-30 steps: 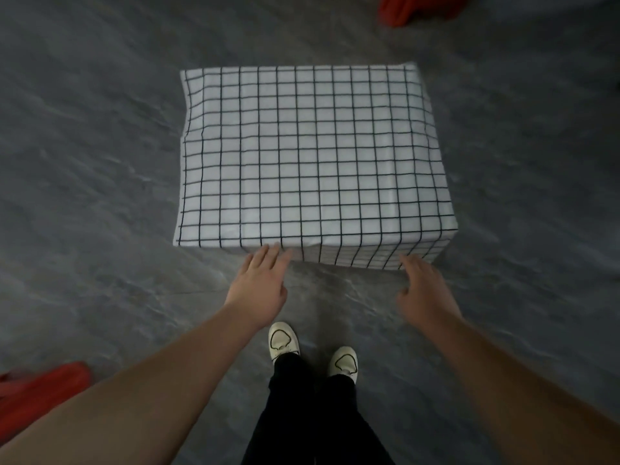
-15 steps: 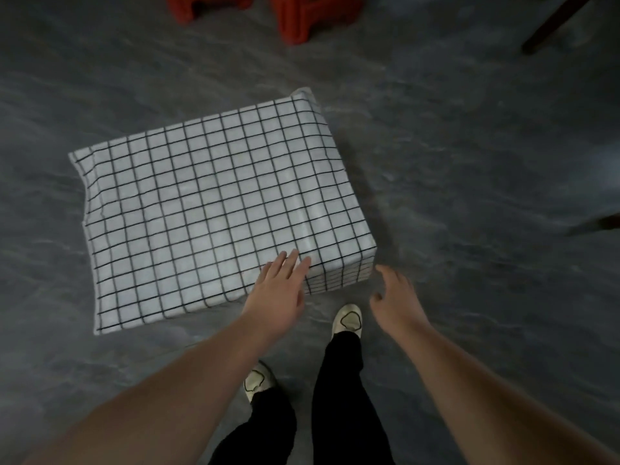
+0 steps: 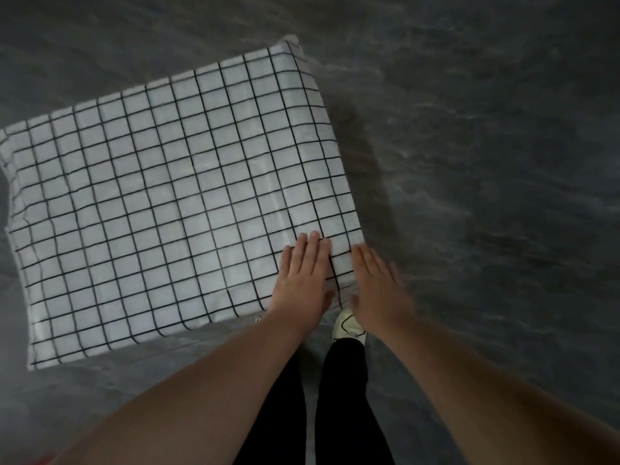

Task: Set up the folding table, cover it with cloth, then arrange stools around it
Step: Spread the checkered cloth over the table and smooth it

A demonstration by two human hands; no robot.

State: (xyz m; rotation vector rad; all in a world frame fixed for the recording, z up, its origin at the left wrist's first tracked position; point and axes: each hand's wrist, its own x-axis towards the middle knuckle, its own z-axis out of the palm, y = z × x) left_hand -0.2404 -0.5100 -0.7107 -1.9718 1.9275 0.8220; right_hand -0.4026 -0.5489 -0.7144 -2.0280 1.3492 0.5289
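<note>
The low folding table is fully covered by a white cloth with a black grid (image 3: 174, 203), which drapes over its edges; the table itself is hidden beneath. My left hand (image 3: 300, 280) lies flat with straight fingers on the cloth at the table's near right corner. Close beside it, my right hand (image 3: 377, 283) rests with straight fingers on the same corner, at the cloth's right edge. No stool shows in this view.
Dark grey stone-patterned floor (image 3: 486, 162) surrounds the table on all sides. My legs in black trousers and one white shoe (image 3: 349, 325) stand right at the table's near right corner. A sliver of red (image 3: 42, 460) shows at the bottom left edge.
I have stepped to the right around the table, so it now sits left in view. Both hands moved forward onto the cloth at the near right corner. The red stools left the view.
</note>
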